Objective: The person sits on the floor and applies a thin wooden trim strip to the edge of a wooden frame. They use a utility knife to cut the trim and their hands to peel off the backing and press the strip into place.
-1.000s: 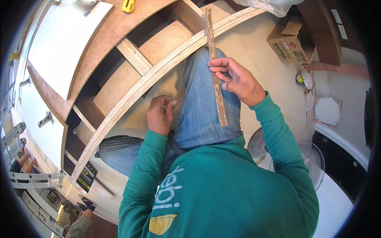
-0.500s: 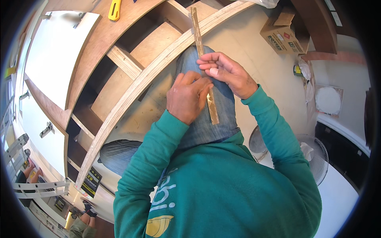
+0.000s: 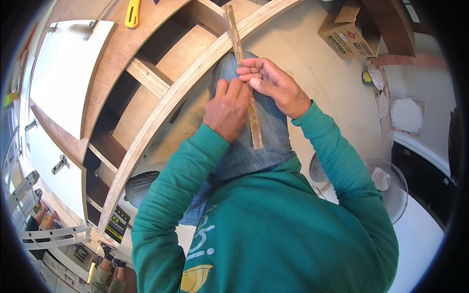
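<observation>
While the right hand [image 3: 279, 89] pinches a long brown strip [image 3: 255, 128], the left hand [image 3: 226, 111] curls at its middle; I can't tell what that one grips. A yellow tool [image 3: 132, 13] lies far left.

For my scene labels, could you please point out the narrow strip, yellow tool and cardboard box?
Narrow strip [image 3: 235, 38], head view: its upper part.
Yellow tool [image 3: 133, 13], head view: its body.
Cardboard box [image 3: 348, 42], head view: printed side.

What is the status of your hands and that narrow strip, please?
Left hand curled over narrow brown strip, grip hidden. Right hand also at the strip. Strip slants across jeans, its middle partly blocked from view by both hands.
</observation>
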Motion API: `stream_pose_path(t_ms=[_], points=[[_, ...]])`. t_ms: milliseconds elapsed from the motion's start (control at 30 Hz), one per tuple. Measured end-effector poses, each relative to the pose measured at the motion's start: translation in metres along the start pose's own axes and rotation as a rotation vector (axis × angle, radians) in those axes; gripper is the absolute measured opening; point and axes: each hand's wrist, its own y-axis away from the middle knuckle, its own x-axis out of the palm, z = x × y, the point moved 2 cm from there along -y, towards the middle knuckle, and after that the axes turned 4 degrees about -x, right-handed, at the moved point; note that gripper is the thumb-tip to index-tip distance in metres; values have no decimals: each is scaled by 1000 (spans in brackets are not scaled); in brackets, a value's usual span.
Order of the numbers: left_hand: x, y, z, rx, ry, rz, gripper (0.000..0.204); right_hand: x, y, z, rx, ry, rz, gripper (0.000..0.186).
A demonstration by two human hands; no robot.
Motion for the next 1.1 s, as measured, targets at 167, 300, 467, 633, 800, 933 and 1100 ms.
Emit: stream_pose_path(t_ms=[167,300,467,633,800,933,1100], points=[[-1,9,7,-45,61,108,10,1,0,1,17,-26,-34,56],[-9,33,21,-185,366,20,16,0,0,1,27,-37,-39,57],[-35,30,-24,-292,425,-52,53,-1,2,-2,19,-103,-73,53],[-12,38,-29,-494,483,-33,76,8,15,-5,-255,292,-339,24],[-16,40,-37,-761,651,69,73,25,40,24,164,550,-378,23],[-12,46,-29,-688,783,98,63,33,37,5,49,873,-399,31],[-20,36,2,-852,1206,238,53,36,32,10,128,830,-420,27]])
